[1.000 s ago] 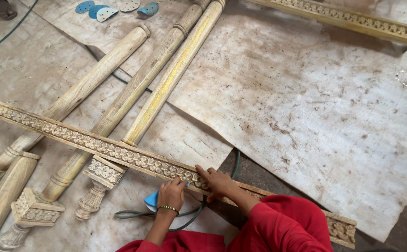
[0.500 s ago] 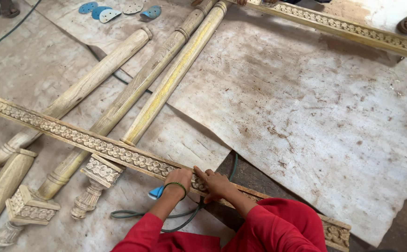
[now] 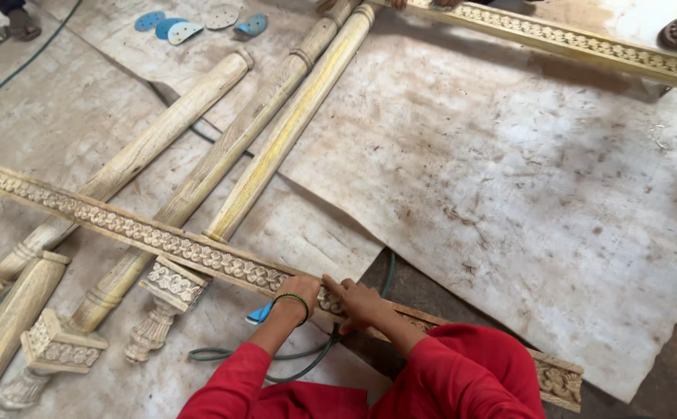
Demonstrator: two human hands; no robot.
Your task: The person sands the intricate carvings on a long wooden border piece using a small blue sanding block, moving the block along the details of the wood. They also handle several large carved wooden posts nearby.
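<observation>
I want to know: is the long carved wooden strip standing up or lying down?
Lying down: the carved strip rests flat across the round posts, both hands pressing on it.

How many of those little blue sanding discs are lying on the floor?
4 together at the top left: the first disc, second disc, pale third disc and fourth disc. More may be hidden.

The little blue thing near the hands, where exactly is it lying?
In the head view, the blue pad lies low and left of centre on the floor sheet, just under the carved wooden strip, beside the left hand and above the green hose.
</observation>
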